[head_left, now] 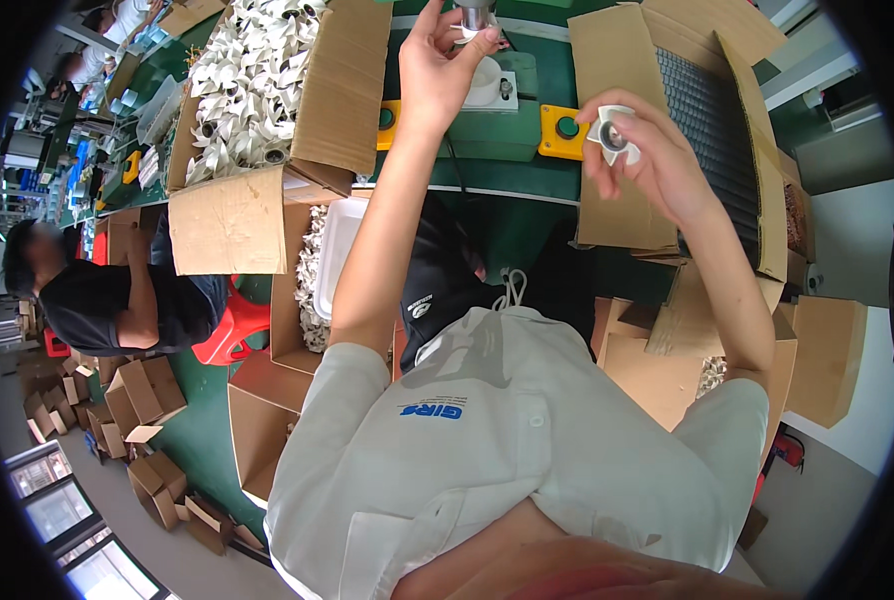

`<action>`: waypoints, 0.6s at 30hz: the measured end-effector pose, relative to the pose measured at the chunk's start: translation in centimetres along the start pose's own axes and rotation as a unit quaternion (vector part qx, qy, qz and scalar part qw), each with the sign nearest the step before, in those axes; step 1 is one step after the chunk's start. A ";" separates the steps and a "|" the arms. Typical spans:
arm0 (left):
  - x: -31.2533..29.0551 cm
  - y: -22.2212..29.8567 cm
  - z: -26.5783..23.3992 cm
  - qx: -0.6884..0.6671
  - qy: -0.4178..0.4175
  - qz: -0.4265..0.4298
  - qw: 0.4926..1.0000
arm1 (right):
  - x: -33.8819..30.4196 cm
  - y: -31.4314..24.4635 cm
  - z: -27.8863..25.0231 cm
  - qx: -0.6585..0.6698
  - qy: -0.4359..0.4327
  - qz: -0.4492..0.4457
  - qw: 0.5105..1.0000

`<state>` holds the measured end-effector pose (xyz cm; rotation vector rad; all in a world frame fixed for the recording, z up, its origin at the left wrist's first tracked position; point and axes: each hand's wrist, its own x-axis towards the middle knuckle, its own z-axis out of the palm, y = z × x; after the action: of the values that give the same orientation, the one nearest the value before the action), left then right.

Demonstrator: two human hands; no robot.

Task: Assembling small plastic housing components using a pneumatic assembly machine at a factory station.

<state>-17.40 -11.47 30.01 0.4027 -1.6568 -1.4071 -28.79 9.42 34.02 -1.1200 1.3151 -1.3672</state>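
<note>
At the top of the head view my left hand [433,82] is raised, with thumb and fingers closed round a small white bladed impeller [461,34] at the lower end of a metal press ram [477,18]. Fingers hide part of that impeller. Just below is a white round fixture [485,88] on the green press base [512,135]. To the right, my right hand [667,165] grips another white impeller [608,128], which has a dark metal-lined hole in its middle. This hand is held in front of the right yellow button box [559,142].
Left of the press, a large carton [342,90] is heaped with white impellers [252,85]. A second yellow button box [387,128] is by my left forearm. At right stands a carton [622,205] with grey stacked rows [702,110]. A person [117,290] sits at far left.
</note>
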 end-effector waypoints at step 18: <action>-7.0 -1.7 -6.6 0.611 -0.103 -0.021 0.785 | 13.5 4.9 -9.8 -0.510 -0.212 0.223 0.803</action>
<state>-8.87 -10.98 25.20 1.0157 -2.5991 -0.1803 -40.73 -2.18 29.14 -1.5239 1.8370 0.0628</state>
